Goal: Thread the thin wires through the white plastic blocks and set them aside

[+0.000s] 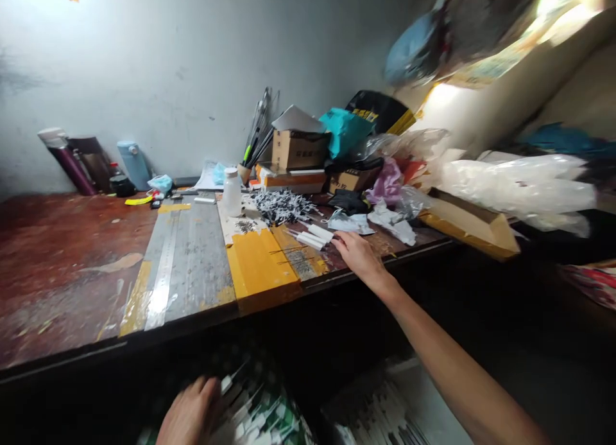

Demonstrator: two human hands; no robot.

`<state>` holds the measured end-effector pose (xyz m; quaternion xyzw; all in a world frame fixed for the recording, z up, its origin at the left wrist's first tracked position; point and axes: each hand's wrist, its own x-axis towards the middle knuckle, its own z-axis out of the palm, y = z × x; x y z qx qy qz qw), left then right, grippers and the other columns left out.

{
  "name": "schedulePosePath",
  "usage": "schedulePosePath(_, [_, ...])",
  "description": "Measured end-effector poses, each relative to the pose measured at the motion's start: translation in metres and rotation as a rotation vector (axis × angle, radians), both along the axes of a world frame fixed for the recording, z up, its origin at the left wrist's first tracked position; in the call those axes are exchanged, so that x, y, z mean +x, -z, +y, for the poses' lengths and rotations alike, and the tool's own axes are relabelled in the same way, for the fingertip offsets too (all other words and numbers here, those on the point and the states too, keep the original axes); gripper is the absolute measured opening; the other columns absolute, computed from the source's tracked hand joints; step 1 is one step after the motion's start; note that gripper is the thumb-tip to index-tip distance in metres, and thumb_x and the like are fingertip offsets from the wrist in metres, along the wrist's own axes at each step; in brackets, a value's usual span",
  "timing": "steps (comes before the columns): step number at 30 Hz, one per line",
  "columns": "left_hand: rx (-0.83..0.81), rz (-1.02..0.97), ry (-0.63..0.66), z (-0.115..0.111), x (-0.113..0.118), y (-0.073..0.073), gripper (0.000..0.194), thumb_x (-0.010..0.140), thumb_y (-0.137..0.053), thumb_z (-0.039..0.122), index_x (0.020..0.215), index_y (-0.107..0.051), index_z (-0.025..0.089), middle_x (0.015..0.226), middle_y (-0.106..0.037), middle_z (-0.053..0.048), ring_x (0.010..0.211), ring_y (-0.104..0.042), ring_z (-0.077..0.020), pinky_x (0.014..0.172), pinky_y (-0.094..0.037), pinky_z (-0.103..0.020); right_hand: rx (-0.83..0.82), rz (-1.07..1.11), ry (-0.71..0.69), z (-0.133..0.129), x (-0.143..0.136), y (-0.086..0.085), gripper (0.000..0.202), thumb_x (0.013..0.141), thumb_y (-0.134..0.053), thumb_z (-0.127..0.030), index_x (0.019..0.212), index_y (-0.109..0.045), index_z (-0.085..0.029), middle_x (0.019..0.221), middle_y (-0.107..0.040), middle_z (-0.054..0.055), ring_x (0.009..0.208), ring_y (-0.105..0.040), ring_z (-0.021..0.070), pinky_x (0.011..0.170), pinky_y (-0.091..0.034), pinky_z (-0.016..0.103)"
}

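At the table's front edge, my right hand has its fingers closed at the dark end of a white-handled thin tool. A second white-handled tool lies right alongside it. Low in the view, my left hand is slightly blurred, its fingers curled. Close to its fingertips is a small white piece with a thin metal rod; whether it is gripped is unclear. Many similar white-ended rods lie beside that hand, below the table. Behind the right hand sits a pile of small black-and-white pieces.
A translucent bottle stands on the table left of the pile. Thin dark rods lie near yellow tape. Boxes, plastic bags and an open cardboard tray crowd the right. More rods fill a lower container.
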<state>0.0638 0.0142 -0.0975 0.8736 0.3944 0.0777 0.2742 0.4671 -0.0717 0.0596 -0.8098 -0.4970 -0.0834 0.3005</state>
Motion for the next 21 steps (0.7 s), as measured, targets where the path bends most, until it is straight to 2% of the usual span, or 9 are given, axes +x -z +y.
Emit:
schedulePosePath(3, [0.257,-0.177,0.207,-0.028,0.009,-0.041,0.026,0.088,-0.049,0.022,0.103,-0.069,0.029,0.091,-0.071,-0.005,0.08,-0.065,-0.0206,0.075,-0.048,-0.03,-0.043,0.091,-0.136,-0.001,-0.052,0.01,0.023,0.095,-0.05,-0.027,0.11,-0.065,-0.018,0.107,-0.069,0.008,0.098,-0.064,0.022,0.089,-0.047,0.032])
schedulePosePath(5, [0.392,-0.366,0.304,-0.044,0.02,-0.063,0.026,0.089,-0.052,0.02,0.109,-0.067,0.027,0.089,-0.071,-0.007,0.078,-0.066,-0.0208,0.073,-0.049,-0.03,-0.095,0.231,-0.347,-0.004,-0.091,0.019,0.024,0.096,-0.048,-0.028,0.112,-0.064,-0.021,0.097,-0.071,0.004,0.09,-0.066,0.0189,0.085,-0.051,0.029])
schedulePosePath(7, [0.462,-0.529,0.34,-0.055,0.03,-0.076,0.033,0.088,-0.055,0.018,0.117,-0.065,0.029,0.087,-0.073,-0.007,0.079,-0.067,-0.022,0.073,-0.049,-0.032,-0.14,0.352,-0.607,-0.01,-0.127,0.028,0.026,0.098,-0.044,-0.027,0.116,-0.062,-0.021,0.107,-0.069,0.005,0.099,-0.064,0.018,0.089,-0.051,0.029])
schedulePosePath(9, [0.426,-0.714,0.332,-0.059,0.034,-0.081,0.041,0.087,-0.057,0.016,0.124,-0.061,0.033,0.093,-0.073,-0.009,0.086,-0.068,-0.0243,0.078,-0.05,-0.035,-0.148,0.415,-0.78,-0.016,-0.153,0.039,0.03,0.099,-0.041,-0.023,0.124,-0.058,-0.021,0.119,-0.064,0.006,0.111,-0.059,0.0176,0.096,-0.048,0.029])
schedulePosePath(12, [0.136,-0.968,0.191,-0.057,0.033,-0.076,0.039,0.089,-0.055,0.018,0.125,-0.061,0.032,0.111,-0.07,-0.011,0.102,-0.065,-0.027,0.087,-0.051,-0.038,-0.147,0.456,-0.86,-0.021,-0.173,0.052,0.033,0.1,-0.039,-0.02,0.129,-0.053,-0.019,0.126,-0.058,0.009,0.117,-0.054,0.0174,0.102,-0.045,0.029])
schedulePosePath(16, [-0.478,-1.032,-0.238,-0.048,0.03,-0.061,0.02,0.088,-0.062,0.028,0.104,-0.071,0.024,0.106,-0.071,-0.009,0.1,-0.066,-0.0247,0.088,-0.051,-0.034,-0.248,0.484,-0.815,-0.024,-0.18,0.068,0.025,0.101,-0.04,-0.023,0.109,-0.063,-0.02,0.106,-0.064,0.006,0.098,-0.061,0.0169,0.089,-0.05,0.027])
schedulePosePath(18, [-0.748,-1.071,-0.422,-0.043,0.03,-0.053,0.026,0.084,-0.067,0.034,0.107,-0.07,0.022,0.108,-0.072,-0.009,0.102,-0.066,-0.0249,0.09,-0.051,-0.034,-0.355,0.448,-0.771,-0.026,-0.182,0.079,0.024,0.1,-0.041,-0.024,0.103,-0.065,-0.021,0.095,-0.066,0.004,0.086,-0.064,0.0171,0.079,-0.051,0.027])
schedulePosePath(19, [-0.838,-1.103,-0.485,-0.039,0.03,-0.049,0.032,0.083,-0.068,0.037,0.111,-0.069,0.022,0.111,-0.071,-0.009,0.106,-0.065,-0.0256,0.093,-0.05,-0.034,-0.411,0.417,-0.749,-0.027,-0.183,0.085,0.024,0.1,-0.041,-0.025,0.102,-0.065,-0.021,0.091,-0.067,0.003,0.081,-0.065,0.0175,0.074,-0.051,0.027])
schedulePosePath(21, [-0.898,-1.17,-0.594,-0.032,0.029,-0.044,0.038,0.082,-0.068,0.042,0.113,-0.069,0.019,0.114,-0.07,-0.011,0.112,-0.062,-0.0263,0.098,-0.047,-0.036,-0.497,0.351,-0.716,-0.031,-0.184,0.097,0.024,0.1,-0.041,-0.024,0.103,-0.066,-0.022,0.086,-0.068,0.002,0.077,-0.066,0.0185,0.07,-0.05,0.027])
